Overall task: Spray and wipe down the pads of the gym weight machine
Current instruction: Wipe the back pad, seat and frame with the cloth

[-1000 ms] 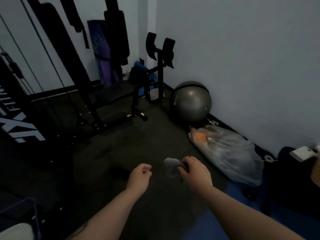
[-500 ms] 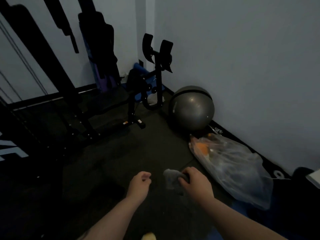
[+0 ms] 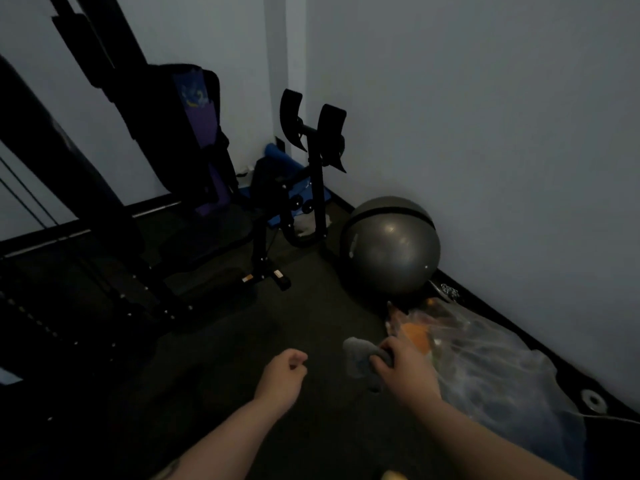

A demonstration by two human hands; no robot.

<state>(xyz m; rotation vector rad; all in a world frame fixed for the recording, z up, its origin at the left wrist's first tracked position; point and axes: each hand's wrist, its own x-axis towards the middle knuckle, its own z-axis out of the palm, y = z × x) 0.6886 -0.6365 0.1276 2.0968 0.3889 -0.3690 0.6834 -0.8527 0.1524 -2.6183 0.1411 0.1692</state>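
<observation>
My right hand (image 3: 405, 370) grips a crumpled grey cloth (image 3: 360, 356) low in the middle of the view, above the dark floor. A little to its left, my left hand (image 3: 282, 379) is curled in a loose fist and holds nothing. The black weight machine (image 3: 114, 216) fills the left side, with a dark bench seat (image 3: 211, 233) and an upright back pad (image 3: 180, 109). Two curved black pads (image 3: 313, 124) sit on a post near the corner. No spray bottle shows.
A grey exercise ball (image 3: 389, 245) rests against the right wall. A clear plastic bag (image 3: 485, 362) with orange contents lies along that wall, just right of my right hand. Blue foam items (image 3: 287, 171) fill the corner. Dark rubber floor (image 3: 225, 358) stretches ahead.
The view has swung right and moved closer to the corner, so the machine slid leftward and the ball and bag drew nearer. Both hands keep their pose, the cloth still in my right hand.
</observation>
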